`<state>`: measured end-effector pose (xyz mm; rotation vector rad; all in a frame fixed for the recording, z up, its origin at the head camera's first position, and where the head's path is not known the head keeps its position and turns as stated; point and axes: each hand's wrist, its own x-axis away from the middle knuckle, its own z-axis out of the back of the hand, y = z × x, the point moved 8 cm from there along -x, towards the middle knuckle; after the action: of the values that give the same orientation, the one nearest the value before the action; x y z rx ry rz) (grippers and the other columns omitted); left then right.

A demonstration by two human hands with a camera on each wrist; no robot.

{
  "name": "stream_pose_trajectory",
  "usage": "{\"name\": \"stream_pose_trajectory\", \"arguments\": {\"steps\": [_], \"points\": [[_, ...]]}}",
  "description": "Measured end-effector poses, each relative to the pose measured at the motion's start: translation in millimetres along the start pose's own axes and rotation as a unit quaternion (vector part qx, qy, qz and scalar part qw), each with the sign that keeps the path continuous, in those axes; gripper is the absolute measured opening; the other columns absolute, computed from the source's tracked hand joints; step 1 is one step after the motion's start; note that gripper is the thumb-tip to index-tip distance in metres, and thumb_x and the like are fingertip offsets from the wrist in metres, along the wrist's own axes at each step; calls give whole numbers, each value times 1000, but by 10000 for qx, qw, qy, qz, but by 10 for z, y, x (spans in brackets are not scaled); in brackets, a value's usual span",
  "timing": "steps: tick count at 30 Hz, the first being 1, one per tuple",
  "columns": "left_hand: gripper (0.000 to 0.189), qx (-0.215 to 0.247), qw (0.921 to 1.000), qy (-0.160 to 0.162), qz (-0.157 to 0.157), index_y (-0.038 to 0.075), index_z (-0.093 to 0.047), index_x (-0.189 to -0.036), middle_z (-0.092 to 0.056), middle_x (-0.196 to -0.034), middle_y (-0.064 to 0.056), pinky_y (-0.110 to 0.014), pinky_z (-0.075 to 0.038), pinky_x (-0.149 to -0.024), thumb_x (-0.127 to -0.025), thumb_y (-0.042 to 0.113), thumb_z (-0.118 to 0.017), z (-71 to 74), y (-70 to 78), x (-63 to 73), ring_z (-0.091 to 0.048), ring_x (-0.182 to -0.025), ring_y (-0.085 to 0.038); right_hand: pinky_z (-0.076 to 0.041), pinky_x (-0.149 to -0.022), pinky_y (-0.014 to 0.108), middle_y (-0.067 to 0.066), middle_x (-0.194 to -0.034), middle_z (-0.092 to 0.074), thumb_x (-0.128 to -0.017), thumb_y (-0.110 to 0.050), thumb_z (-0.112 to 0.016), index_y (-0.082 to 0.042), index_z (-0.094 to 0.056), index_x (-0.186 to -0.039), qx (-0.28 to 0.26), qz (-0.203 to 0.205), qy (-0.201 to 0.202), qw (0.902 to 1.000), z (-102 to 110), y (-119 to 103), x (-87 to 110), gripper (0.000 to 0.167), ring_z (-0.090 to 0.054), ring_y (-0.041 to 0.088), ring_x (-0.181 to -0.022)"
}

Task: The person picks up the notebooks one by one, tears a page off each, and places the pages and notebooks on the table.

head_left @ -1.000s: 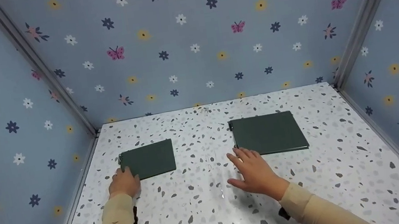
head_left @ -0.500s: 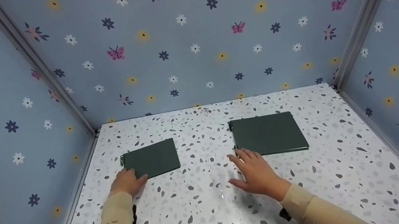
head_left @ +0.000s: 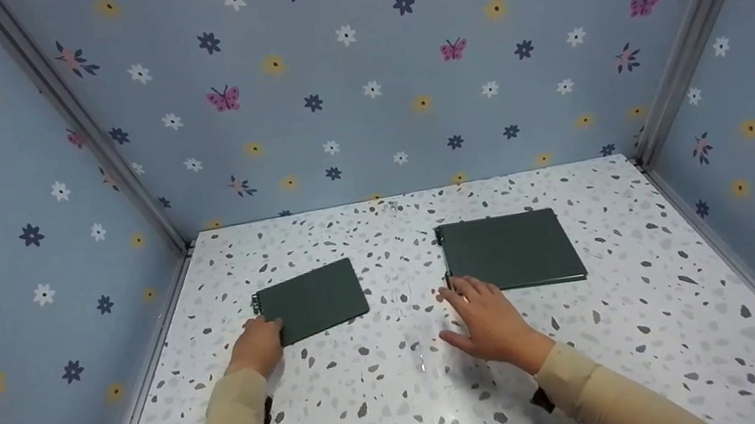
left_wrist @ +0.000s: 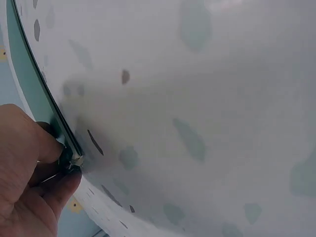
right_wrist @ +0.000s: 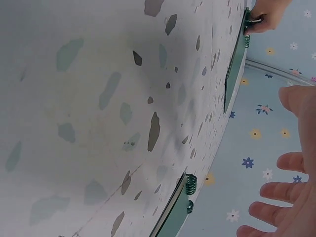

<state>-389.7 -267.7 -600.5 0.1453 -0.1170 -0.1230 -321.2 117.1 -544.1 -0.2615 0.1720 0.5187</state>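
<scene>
Two dark green spiral notebooks lie on the speckled table. The smaller notebook [head_left: 314, 301] is on the left, turned slightly, its coil on the left edge. My left hand [head_left: 254, 345] pinches its near left corner by the coil; the left wrist view shows thumb and fingers [left_wrist: 64, 190] closed on that corner. The larger notebook [head_left: 513, 251] lies to the right, and its green coil [right_wrist: 191, 184] shows in the right wrist view. Over its near left corner hovers my right hand [head_left: 490, 322], fingers spread, holding nothing; touch cannot be told in the head view.
Blue flowered panels [head_left: 345, 97] enclose the white speckled table [head_left: 406, 402] at the back and both sides. Grey metal posts [head_left: 689, 45] stand at the back corners. A gap of tabletop separates the two notebooks.
My left hand has moved right, sliding the smaller notebook toward the larger one and turning it a little. The right hand and the larger notebook stay nearly the same.
</scene>
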Motion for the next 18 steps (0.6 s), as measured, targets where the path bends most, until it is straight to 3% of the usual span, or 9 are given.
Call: {"name": "stream_pose_trajectory", "arguments": {"steps": [9, 14, 18], "points": [[43, 35, 9983, -350, -459, -7, -62, -148, -57, -148, -38, -68, -48, -116, -107, 5, -60, -56, 359, 143, -53, -141, -56, -45, -120, 69, 26, -161, -52, -103, -46, -74, -5, -54, -158, -119, -55, -49, 9999, -18, 14, -10, 72, -52, 49, -147], [42, 22, 9959, -277, -861, -8, -64, -145, -59, -143, -39, -65, -51, -115, -104, 4, -64, -85, 633, 246, -58, -135, -55, -44, -122, 68, 26, -162, -51, -103, -49, -73, -6, -54, -158, -167, -82, -129, 9997, -53, 5, -31, 72, -51, 48, -149], [41, -43, 9948, -278, -978, -5, -65, -145, -59, -144, -37, -63, -53, -114, -105, 3, -63, -121, 810, 319, -58, -136, -52, -42, -125, 66, 25, -165, -49, -103, -50, -73, -6, -53, -160, -285, -46, -285, 9992, -91, -41, -73, 74, -48, 47, -152]]}}
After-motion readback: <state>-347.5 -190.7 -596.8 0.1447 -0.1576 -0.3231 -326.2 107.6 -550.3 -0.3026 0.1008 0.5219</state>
